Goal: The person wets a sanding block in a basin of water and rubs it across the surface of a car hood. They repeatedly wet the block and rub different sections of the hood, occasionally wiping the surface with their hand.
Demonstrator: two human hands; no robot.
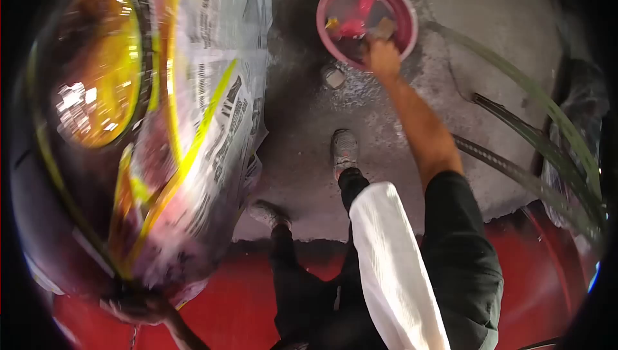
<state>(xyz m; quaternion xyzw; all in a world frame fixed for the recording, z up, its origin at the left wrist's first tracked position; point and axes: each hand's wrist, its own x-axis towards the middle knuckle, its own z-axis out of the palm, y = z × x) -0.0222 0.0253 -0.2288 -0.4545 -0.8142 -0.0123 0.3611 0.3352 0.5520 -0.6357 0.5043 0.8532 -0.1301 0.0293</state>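
Note:
My right hand (381, 56) reaches down into a pink basin (326, 41) of water on the floor. Its fingers close on a small brown block-like piece (384, 28) at the water. Red cloth-like pieces (353, 27) and a small yellow bit (332, 23) also lie in the basin. At lower left my left hand (138, 309) rests flat, fingers stretched, against the lower edge of a dark vehicle body (71, 247). Printed sheeting (222, 105) and yellow tape (207, 115) cover part of that body beside a round yellow-lit lamp (100, 67). The left fingertips are dim and blurred.
A small pale block (334, 78) sits on wet concrete near the basin. Long curved strips (515, 73) lie on the right, by clear plastic (579, 92). A white cloth (396, 266) hangs over my front. Underfoot, grey concrete meets a red surface (225, 305).

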